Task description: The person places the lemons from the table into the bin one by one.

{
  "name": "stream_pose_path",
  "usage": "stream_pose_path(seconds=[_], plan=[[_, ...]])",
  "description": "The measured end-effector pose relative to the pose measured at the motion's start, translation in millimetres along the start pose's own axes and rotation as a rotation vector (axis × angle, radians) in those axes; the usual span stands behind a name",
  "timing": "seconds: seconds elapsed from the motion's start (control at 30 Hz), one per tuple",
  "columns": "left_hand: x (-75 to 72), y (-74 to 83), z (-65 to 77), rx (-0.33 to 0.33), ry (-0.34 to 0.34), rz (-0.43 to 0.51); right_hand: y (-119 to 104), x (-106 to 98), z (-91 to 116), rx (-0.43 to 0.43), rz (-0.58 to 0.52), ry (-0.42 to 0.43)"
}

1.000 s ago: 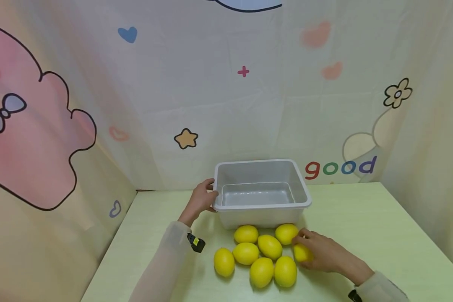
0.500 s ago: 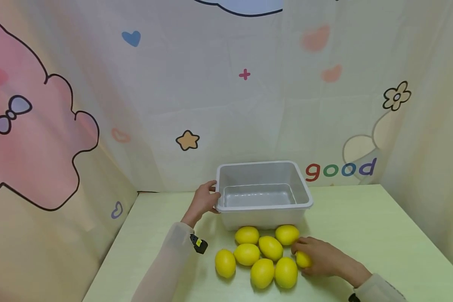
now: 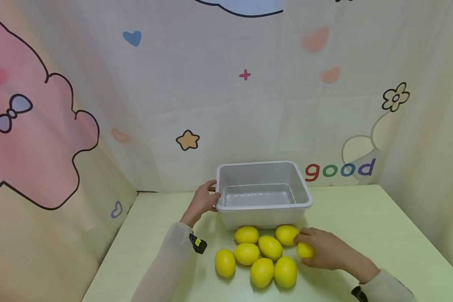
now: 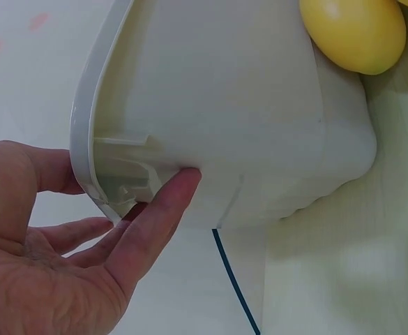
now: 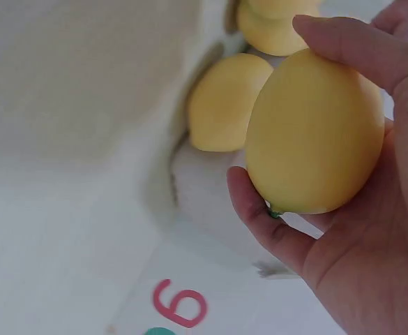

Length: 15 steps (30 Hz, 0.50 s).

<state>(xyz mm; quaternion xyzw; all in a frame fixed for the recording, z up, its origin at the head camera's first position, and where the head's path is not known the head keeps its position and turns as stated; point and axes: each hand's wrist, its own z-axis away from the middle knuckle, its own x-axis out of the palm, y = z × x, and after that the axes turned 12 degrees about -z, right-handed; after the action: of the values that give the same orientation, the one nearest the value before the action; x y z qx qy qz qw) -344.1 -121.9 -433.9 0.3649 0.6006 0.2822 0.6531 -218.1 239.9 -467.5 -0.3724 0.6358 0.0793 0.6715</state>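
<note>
A white plastic bin stands at the back of the table with nothing in it. My left hand holds its left end by the rim. In the left wrist view, the thumb hooks over the rim and a fingertip presses the outer wall. My right hand grips a yellow lemon between thumb and fingers, at the right side of the group. In the right wrist view its small green tip points toward a finger. Several more lemons lie loose in front of the bin.
The pale green tabletop extends on both sides of the bin. Behind it hangs a printed curtain, close to the bin's back. One lemon lies between the held one and the bin's front wall.
My right hand, with the lemon in its grip, has shifted slightly up and away from me over the last half second. The left hand keeps its place on the bin.
</note>
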Motion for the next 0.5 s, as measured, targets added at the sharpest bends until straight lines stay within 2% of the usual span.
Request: stream_pose_path(seconds=[0.23,0.5], plan=[[1.4,-0.3,-1.6,-0.039,-0.013,0.007,-17,-22,-6,-0.061,0.053,0.086],[0.4,-0.2,-1.7,-0.016,-0.007,-0.004,-32,-47,-21,-0.107,0.092,0.161]])
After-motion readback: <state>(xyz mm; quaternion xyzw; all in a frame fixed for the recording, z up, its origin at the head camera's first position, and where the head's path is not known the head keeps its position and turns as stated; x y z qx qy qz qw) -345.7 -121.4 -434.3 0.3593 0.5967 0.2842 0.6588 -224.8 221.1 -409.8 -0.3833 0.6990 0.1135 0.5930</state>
